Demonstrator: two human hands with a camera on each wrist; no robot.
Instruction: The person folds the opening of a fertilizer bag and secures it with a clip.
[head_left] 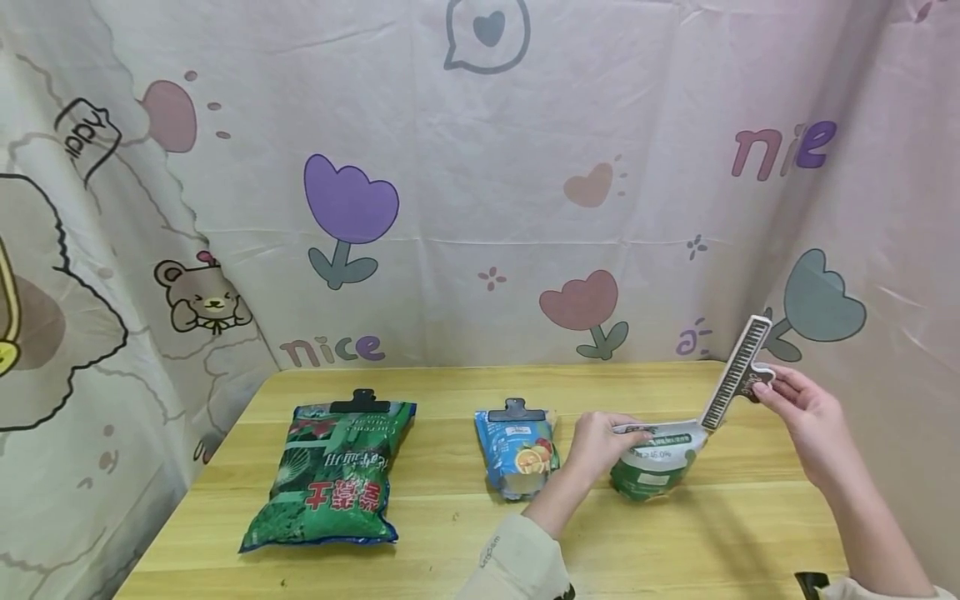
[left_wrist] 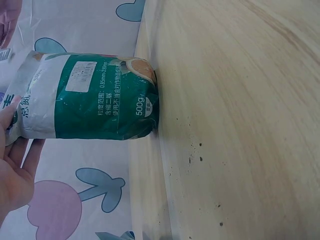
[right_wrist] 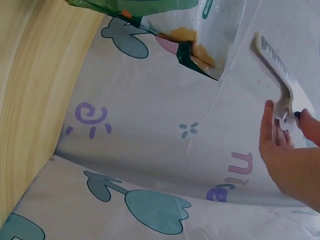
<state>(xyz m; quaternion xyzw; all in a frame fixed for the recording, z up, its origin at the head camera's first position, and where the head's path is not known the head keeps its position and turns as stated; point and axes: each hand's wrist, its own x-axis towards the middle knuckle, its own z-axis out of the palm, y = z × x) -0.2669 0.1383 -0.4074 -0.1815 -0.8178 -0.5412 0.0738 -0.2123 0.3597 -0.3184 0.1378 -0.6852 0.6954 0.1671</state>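
My left hand [head_left: 596,446] pinches the top edge of a green and white printed pouch [head_left: 656,468] between thumb and fingers. In the left wrist view the pouch [left_wrist: 102,102] is marked 500g, and its base is at the tabletop. My right hand [head_left: 810,417] grips a long bag clip [head_left: 735,375] with a piano-key pattern by its dark handle. The clip is tilted, its lower end by the pouch's right top corner in the head view. In the right wrist view, a gap shows between the clip [right_wrist: 275,62] and the pouch [right_wrist: 210,30].
A large green bag [head_left: 330,479] with a black clip [head_left: 363,402] lies on the left of the wooden table [head_left: 442,542]. A smaller blue pouch [head_left: 517,454], also with a dark clip [head_left: 516,411], lies mid-table. Printed curtains [head_left: 480,183] surround the table's back and sides.
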